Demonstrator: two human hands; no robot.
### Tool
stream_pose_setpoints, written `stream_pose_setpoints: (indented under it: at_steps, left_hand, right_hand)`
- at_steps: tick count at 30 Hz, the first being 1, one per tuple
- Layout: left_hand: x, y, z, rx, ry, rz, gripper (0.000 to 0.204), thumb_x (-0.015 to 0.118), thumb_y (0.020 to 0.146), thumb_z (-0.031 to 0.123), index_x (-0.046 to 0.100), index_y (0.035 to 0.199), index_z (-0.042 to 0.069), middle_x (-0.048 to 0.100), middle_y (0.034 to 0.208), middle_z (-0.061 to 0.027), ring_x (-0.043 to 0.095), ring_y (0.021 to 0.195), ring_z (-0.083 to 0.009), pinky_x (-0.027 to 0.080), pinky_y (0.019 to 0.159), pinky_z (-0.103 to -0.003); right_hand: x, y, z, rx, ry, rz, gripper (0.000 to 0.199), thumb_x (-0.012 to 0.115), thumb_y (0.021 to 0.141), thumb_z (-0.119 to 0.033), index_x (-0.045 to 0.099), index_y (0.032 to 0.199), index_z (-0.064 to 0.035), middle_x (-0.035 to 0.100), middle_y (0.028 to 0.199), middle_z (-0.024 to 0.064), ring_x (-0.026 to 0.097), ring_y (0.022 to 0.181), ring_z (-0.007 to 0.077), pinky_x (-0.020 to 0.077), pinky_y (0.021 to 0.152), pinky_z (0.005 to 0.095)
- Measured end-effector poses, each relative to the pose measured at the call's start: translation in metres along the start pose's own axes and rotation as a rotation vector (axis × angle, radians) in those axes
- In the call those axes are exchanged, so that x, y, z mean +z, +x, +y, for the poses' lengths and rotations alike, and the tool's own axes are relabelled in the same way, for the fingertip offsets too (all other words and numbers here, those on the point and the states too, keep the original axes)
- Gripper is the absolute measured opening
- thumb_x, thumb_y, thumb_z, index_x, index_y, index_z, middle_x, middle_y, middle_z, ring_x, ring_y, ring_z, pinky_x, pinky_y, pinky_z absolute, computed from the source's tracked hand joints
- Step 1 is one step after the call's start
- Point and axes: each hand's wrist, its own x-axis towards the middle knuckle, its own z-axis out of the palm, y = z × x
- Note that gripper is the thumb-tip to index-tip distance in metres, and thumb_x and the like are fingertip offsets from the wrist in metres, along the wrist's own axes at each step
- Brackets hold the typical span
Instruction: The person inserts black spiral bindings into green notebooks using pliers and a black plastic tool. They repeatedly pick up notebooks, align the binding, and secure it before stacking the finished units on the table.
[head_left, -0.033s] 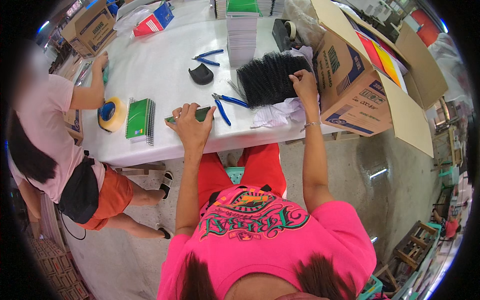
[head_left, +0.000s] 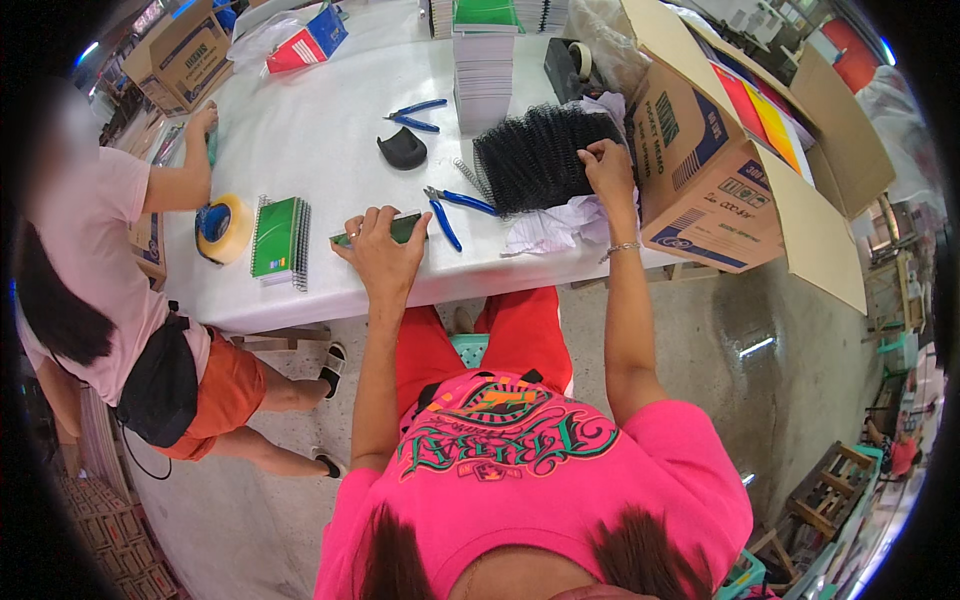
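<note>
Two hands at the white table [head_left: 320, 140] — one on a green notebook, one in a pile of black binding coils.

The left hand [head_left: 385, 250] lies flat on a small green notebook [head_left: 400, 228] near the table's front edge, fingers spread and pressing down on it. The right hand [head_left: 605, 165] reaches into the heap of black spiral coils [head_left: 540, 155], fingertips pinched on coils at the heap's right side, just beside an open cardboard box [head_left: 700, 170]. Blue-handled pliers [head_left: 452, 205] lie between the two hands — a second green spiral notebook [head_left: 280, 238] and a roll of tape [head_left: 222, 228] sit further left, near another person's arm [head_left: 180, 180].
</note>
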Motion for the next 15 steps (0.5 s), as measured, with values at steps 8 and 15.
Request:
stream_pose_setpoints:
  at_steps: [8, 15]
  left_hand:
    - [-0.002, -0.005, -0.002, 0.003, 0.008, 0.002, 0.047, 0.076, 0.078, 0.055, 0.068, 0.091, 0.01, 0.063, 0.096, -0.0002, 0.053, 0.109, -0.0286, 0.026, 0.098, -0.078]
    - [-0.003, -0.001, 0.0, -0.001, -0.009, -0.002, 0.045, 0.077, 0.076, 0.055, 0.068, 0.088, 0.012, 0.063, 0.095, 0.0009, 0.053, 0.108, -0.0286, 0.025, 0.098, -0.078]
  right_hand:
    - [-0.005, -0.014, -0.011, 0.009, -0.17, -0.003, 0.029, 0.071, 0.087, -0.029, 0.066, 0.092, -0.0014, 0.066, 0.098, 0.0204, 0.062, 0.096, 0.0385, 0.0493, 0.084, 0.0459]
    - [-0.01, -0.012, -0.008, 0.044, -0.043, -0.019, 0.027, 0.065, 0.091, -0.028, 0.064, 0.094, -0.0016, 0.066, 0.095, 0.0218, 0.064, 0.095, 0.0417, 0.0489, 0.086, 0.0485]
